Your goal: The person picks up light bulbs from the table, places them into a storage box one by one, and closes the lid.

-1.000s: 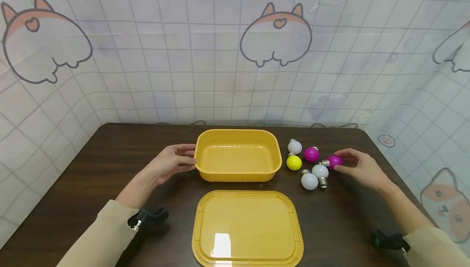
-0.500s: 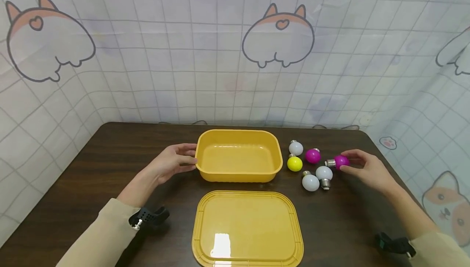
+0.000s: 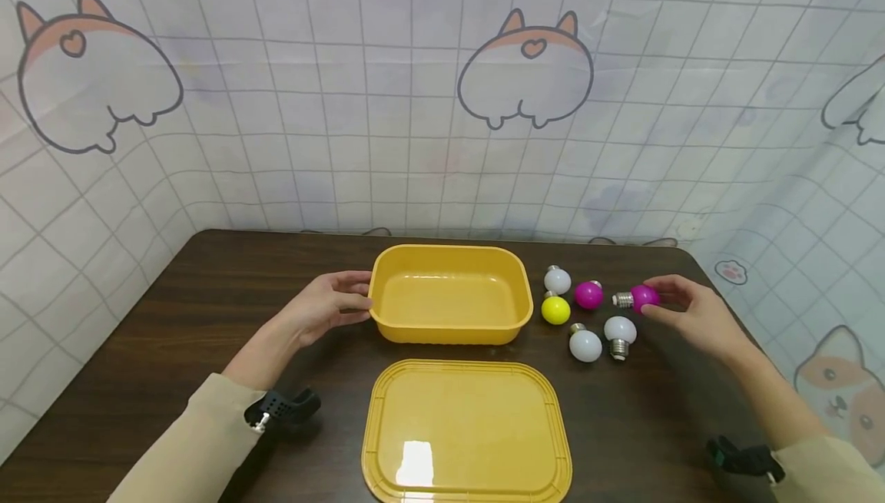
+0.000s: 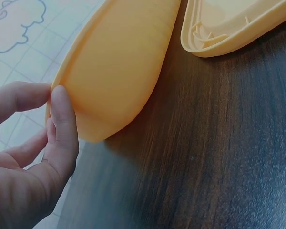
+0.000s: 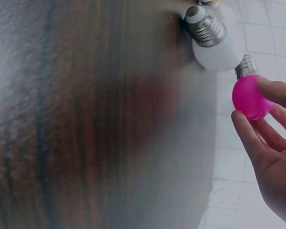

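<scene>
My right hand (image 3: 691, 315) pinches a magenta light bulb (image 3: 644, 299) by its round globe, with the screw base pointing left. In the right wrist view, thumb and fingers lie around this magenta bulb (image 5: 250, 98). At the left end of a yellow plastic box (image 3: 449, 334), my left hand (image 3: 325, 307) holds the rim. The left wrist view has its thumb and index fingertips together at the edge of the box (image 4: 119, 62). Near the right hand lie a white bulb (image 3: 620, 329), another white bulb (image 3: 585, 345) and a second magenta bulb (image 3: 589, 295).
A yellow bulb (image 3: 555, 309) and a white bulb (image 3: 557, 280) lie just right of the box. In front of the box, a yellow lid (image 3: 466, 434) lies flat on the dark wooden table (image 3: 311, 441). A patterned wall cloth (image 3: 415, 165) hangs behind the table.
My right hand has moved the magenta bulb slightly right and away from me, apart from the white bulbs. One white bulb has shifted right, away from its neighbour. The left hand stays at the box.
</scene>
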`<action>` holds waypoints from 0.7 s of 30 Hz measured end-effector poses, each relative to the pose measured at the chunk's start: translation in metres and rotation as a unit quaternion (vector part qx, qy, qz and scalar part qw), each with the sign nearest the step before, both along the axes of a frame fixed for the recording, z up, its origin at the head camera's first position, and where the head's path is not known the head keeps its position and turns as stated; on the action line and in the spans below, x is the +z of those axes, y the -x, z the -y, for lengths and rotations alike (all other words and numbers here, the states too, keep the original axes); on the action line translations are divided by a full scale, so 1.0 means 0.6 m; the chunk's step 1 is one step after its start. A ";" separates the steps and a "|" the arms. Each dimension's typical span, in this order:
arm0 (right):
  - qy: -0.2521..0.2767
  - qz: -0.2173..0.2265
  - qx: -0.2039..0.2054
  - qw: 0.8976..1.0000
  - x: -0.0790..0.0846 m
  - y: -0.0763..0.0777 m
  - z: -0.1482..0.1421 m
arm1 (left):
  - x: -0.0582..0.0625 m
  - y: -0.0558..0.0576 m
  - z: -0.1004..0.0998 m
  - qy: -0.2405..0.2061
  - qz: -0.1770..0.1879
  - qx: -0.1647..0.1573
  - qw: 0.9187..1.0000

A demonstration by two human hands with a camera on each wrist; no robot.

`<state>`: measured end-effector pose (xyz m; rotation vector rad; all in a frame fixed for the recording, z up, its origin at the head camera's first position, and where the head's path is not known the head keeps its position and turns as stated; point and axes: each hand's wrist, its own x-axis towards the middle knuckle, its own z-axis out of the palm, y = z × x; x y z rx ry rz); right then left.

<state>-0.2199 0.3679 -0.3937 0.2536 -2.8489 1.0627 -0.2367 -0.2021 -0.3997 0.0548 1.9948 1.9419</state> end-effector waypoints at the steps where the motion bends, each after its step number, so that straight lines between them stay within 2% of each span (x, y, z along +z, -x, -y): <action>1: -0.001 -0.001 0.000 1.000 0.002 0.001 0.001 | 0.000 0.000 0.000 0.000 0.000 0.000 1.000; 13: -0.004 -0.017 0.008 1.000 0.013 0.002 0.013 | -0.010 -0.002 0.000 -0.018 0.002 -0.008 1.000; 21: 0.010 -0.022 0.015 1.000 0.021 0.010 0.030 | -0.007 0.002 0.000 -0.018 0.001 -0.001 1.000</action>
